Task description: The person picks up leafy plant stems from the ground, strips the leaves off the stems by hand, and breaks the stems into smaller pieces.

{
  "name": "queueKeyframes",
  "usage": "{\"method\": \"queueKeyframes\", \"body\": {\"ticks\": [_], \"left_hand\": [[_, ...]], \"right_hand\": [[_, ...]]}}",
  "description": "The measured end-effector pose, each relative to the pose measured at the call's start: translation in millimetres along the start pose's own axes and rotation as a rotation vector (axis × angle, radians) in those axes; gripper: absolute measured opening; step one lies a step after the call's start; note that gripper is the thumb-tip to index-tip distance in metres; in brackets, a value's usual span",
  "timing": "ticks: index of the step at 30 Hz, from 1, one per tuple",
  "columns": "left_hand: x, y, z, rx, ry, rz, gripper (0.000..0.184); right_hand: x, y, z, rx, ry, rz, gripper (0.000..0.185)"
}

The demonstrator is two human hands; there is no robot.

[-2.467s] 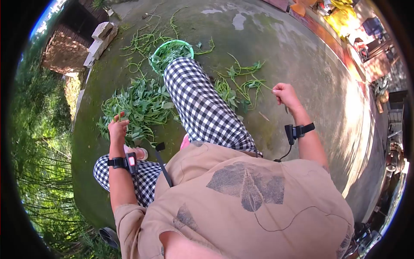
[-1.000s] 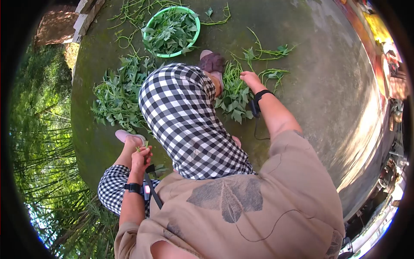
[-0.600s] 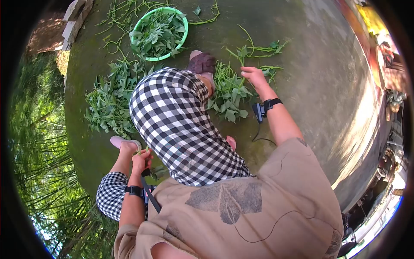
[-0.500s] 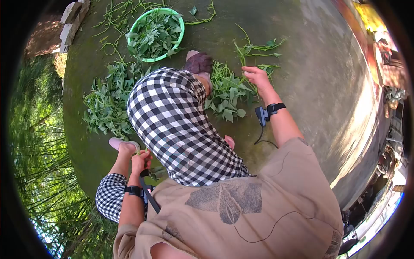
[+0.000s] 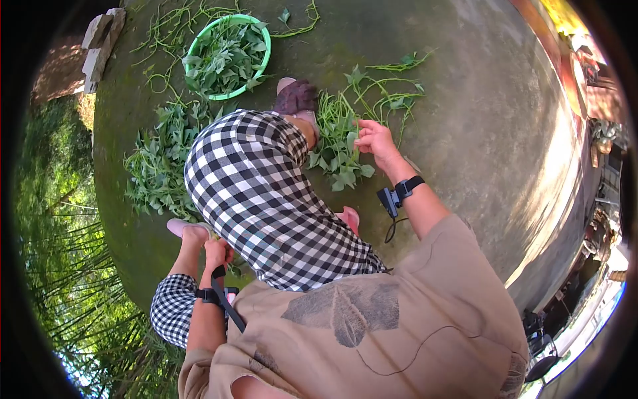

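Observation:
My right hand (image 5: 377, 141) reaches over the right edge of a pile of leafy green cuttings (image 5: 337, 149), its fingers apart and the fingertips close by the leaves. Whether they touch a leaf is hard to see. Long loose vine stems (image 5: 392, 90) lie just beyond it. Low beside my lower leg, my left hand (image 5: 218, 253) is closed, with a bit of green leafy stem (image 5: 234, 269) showing under it; the fingers hide most of what they hold. A larger heap of leafy vines (image 5: 159, 163) lies past my knee.
A green basin (image 5: 268, 56) full of picked leaves stands on the concrete floor (image 5: 472, 120). Bare stems (image 5: 166, 30) are strewn left of it. My sandalled foot (image 5: 297, 100) rests between basin and pile. Stone blocks (image 5: 100, 46) edge the floor at top left.
My right hand has moved left and slightly down, from the loose stems to the leafy pile. Some stems there lie differently. My left hand stays low by the leg; the view has shifted slightly.

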State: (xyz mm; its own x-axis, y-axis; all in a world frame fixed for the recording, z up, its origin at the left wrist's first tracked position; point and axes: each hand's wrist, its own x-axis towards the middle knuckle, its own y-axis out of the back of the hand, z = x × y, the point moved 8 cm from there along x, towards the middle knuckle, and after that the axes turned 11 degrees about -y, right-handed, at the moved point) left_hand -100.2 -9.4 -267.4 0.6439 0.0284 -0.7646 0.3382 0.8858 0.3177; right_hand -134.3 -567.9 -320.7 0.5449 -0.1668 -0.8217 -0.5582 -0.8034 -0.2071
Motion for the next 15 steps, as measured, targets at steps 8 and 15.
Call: {"method": "queueKeyframes", "body": {"ticks": [8, 15], "left_hand": [[11.5, 6.7, -9.7, 0.048, -0.014, 0.001, 0.015], [27.7, 7.7, 3.7, 0.346, -0.242, -0.071, 0.027]], "right_hand": [[35.8, 106.7, -32.8, 0.004, -0.049, 0.234, 0.004], [102.3, 204.4, -38.6, -0.954, 0.069, 0.805, 0.016]]}}
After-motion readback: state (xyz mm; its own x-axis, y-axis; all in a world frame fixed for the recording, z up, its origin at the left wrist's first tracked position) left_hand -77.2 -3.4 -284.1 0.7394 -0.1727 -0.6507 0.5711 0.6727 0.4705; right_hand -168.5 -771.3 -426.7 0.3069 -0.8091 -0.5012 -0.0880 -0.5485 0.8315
